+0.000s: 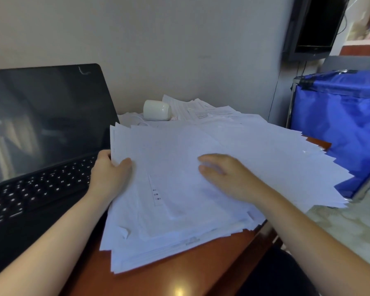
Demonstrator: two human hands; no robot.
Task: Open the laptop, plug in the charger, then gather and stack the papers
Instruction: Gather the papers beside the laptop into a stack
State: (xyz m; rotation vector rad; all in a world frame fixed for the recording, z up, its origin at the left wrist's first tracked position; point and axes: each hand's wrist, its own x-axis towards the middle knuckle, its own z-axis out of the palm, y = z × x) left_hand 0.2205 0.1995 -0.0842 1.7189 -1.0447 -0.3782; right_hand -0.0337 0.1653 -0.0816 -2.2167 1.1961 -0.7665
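A black laptop point(41, 133) stands open at the left, its screen dark. A thick, untidy pile of white papers point(179, 206) covers the wooden desk point(179, 272) beside it. My left hand point(109, 176) grips the pile's left edge, thumb on top. My right hand point(226, 176) lies on top of the sheets with fingers spread and blurred. More sheets point(276, 150) fan out to the right, past the desk edge. A white charger brick point(157, 110) with a thin white cord lies behind the pile, by further printed papers point(201, 110).
A blue fabric cart point(340, 124) on a metal frame stands close to the desk's right side. A dark monitor point(316, 26) hangs at the upper right with a cable running down the wall. Pale floor shows at the lower right.
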